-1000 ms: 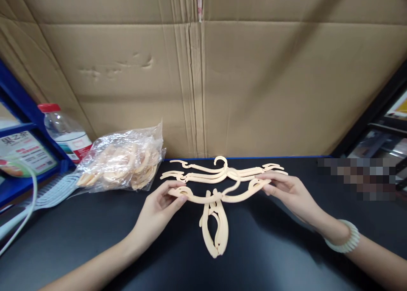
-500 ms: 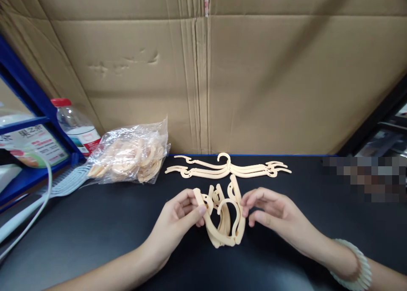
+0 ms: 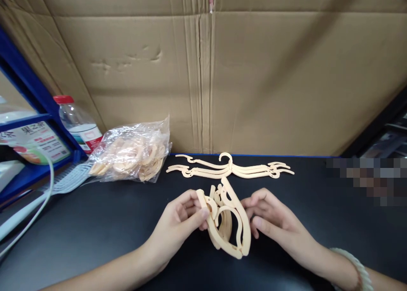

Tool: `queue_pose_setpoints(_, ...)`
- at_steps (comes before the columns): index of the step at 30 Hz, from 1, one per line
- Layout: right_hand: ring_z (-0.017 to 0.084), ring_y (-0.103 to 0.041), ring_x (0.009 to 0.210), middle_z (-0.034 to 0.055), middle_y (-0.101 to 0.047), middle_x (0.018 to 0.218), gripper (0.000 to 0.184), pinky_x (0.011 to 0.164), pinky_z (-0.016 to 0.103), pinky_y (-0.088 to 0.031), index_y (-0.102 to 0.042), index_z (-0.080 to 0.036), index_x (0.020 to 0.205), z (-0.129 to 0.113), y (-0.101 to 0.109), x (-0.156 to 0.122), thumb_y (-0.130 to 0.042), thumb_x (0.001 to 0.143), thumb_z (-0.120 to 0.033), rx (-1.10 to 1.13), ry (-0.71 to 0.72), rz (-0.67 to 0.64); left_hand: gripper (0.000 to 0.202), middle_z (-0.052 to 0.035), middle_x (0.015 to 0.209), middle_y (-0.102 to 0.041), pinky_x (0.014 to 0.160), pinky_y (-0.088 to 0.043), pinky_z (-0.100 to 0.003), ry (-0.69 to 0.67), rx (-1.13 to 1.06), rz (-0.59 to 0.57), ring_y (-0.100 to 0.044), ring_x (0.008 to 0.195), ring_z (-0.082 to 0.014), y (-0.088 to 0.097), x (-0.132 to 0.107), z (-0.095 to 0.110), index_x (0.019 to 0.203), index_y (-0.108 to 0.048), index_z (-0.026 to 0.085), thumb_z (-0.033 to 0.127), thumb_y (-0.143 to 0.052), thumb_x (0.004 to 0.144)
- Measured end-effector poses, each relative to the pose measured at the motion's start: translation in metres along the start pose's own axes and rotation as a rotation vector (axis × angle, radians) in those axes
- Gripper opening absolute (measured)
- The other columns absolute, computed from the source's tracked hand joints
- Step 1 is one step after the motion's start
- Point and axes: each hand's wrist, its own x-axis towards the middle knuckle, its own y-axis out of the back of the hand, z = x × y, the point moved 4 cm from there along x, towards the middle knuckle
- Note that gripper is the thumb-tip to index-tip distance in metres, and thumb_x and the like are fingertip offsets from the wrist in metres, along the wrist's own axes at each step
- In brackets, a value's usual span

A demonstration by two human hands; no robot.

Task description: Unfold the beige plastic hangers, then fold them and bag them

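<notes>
A beige folding clothes hanger (image 3: 244, 227), its two arms folded upward and its hook curled between them, is pinched by the left arm in my left hand (image 3: 187, 214). My right hand (image 3: 270, 214) is beside the hanger's right arm, thumb and fingers apart; its fingertips reach the arm's edge, and whether they touch is hard to tell. Just behind this hanger are more folded hangers (image 3: 226, 223), partly covered by it. Farther back, several unfolded hangers (image 3: 203, 172) lie stacked on the black table, one hook (image 3: 226, 155) pointing away from me.
A clear plastic bag (image 3: 136, 151) of beige hangers rests at the back left. Near it are a grey hairbrush (image 3: 73, 176), a white cable (image 3: 51, 176), a red-capped bottle (image 3: 79, 125) and a blue shelf (image 3: 47, 121). Cardboard (image 3: 143, 70) stands behind the table.
The hanger's right arm has tilted, its tip swinging left and its fold coming lower and toward the right. My left hand keeps its pinch; my right hand has shifted slightly.
</notes>
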Motion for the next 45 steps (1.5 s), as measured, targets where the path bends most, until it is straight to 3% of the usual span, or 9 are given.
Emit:
queue_pose_setpoints(3,0.013,-0.056,0.084,0.0057,-0.059,0.110,0.014,0.072,0.025,-0.048,-0.063,-0.023,0.099,-0.007,-0.005,-0.002,-0.056,0.094,-0.034,-0.118,-0.005,-0.102,0.017,-0.0021,0.080,-0.064,0.060,-0.045,-0.022,-0.005,0.006,0.021,-0.055,0.065,-0.0110,0.002,0.001,-0.002,0.090,-0.063,0.016,0.028,-0.072,0.083)
queue_pose_setpoints(8,0.018,-0.057,0.107,0.0070,-0.052,0.130,0.029,0.088,0.030,-0.049,-0.062,-0.030,0.123,-0.012,-0.011,-0.004,-0.054,0.095,-0.031,-0.164,-0.012,-0.208,0.020,-0.0012,0.080,-0.065,0.062,-0.049,-0.021,-0.020,-0.007,0.065,-0.056,0.063,-0.0097,0.004,0.001,-0.001,0.092,-0.063,0.016,0.027,-0.075,0.080)
queue_pose_setpoints(18,0.021,-0.056,0.115,0.0091,-0.038,0.145,0.043,0.096,0.037,-0.050,-0.050,-0.034,0.137,-0.009,-0.006,-0.006,-0.055,0.094,-0.032,-0.266,-0.001,-0.118,0.047,-0.0069,0.107,-0.064,0.085,-0.054,-0.031,-0.163,0.120,-0.054,-0.061,0.093,-0.0194,-0.003,-0.008,0.006,0.129,-0.056,0.026,0.025,-0.069,0.084)
queue_pose_setpoints(26,0.022,-0.052,0.122,0.0082,-0.031,0.150,0.049,0.095,0.035,-0.051,-0.044,-0.036,0.140,-0.008,-0.004,-0.008,-0.057,0.093,-0.031,-0.326,0.001,-0.089,0.065,-0.0030,0.155,-0.029,0.108,-0.041,-0.044,-0.227,0.370,-0.218,-0.038,0.135,-0.0307,-0.007,-0.024,0.003,0.144,-0.035,0.041,0.018,-0.060,0.089)
queue_pose_setpoints(29,0.025,-0.040,0.134,0.0070,-0.028,0.152,0.051,0.102,0.037,-0.045,-0.043,-0.036,0.140,-0.008,-0.005,-0.010,-0.059,0.092,-0.030,-0.327,0.007,-0.135,0.064,0.0007,0.156,-0.027,0.110,-0.039,-0.043,-0.210,0.398,-0.262,-0.029,0.140,-0.0304,-0.008,-0.026,0.000,0.142,-0.037,0.045,0.017,-0.060,0.089)
queue_pose_setpoints(33,0.025,-0.031,0.139,0.0049,-0.025,0.154,0.052,0.107,0.038,-0.040,-0.042,-0.038,0.140,-0.010,-0.006,-0.011,-0.059,0.092,-0.029,-0.308,0.028,-0.172,0.061,-0.0004,0.153,-0.033,0.106,-0.043,-0.042,-0.191,0.321,-0.270,-0.041,0.134,-0.0282,-0.010,-0.023,0.000,0.140,-0.040,0.046,0.017,-0.059,0.090)
queue_pose_setpoints(36,0.023,-0.038,0.135,0.0038,-0.024,0.154,0.050,0.104,0.036,-0.043,-0.041,-0.040,0.140,-0.013,-0.009,-0.010,-0.057,0.093,-0.029,-0.273,0.029,-0.194,0.064,-0.0015,0.150,-0.037,0.104,-0.045,-0.040,-0.188,0.258,-0.267,-0.048,0.127,-0.0261,-0.010,-0.022,0.000,0.141,-0.038,0.046,0.016,-0.060,0.089)
queue_pose_setpoints(39,0.021,-0.050,0.123,0.0041,-0.020,0.155,0.051,0.096,0.035,-0.049,-0.039,-0.041,0.141,-0.014,-0.012,-0.010,-0.056,0.094,-0.031,-0.192,0.023,-0.215,0.072,0.0010,0.152,-0.034,0.106,-0.043,-0.039,-0.193,0.264,-0.283,-0.042,0.132,-0.0251,-0.011,-0.023,-0.001,0.143,-0.029,0.050,0.014,-0.060,0.089)
queue_pose_setpoints(45,0.022,-0.044,0.126,0.0017,-0.013,0.157,0.057,0.099,0.036,-0.046,-0.034,-0.044,0.143,-0.012,-0.013,-0.013,-0.059,0.093,-0.032,-0.180,0.035,-0.240,0.064,0.0007,0.155,-0.024,0.109,-0.040,-0.041,-0.228,0.371,-0.333,-0.029,0.140,-0.0287,-0.011,-0.026,-0.003,0.141,-0.037,0.045,0.013,-0.058,0.090)
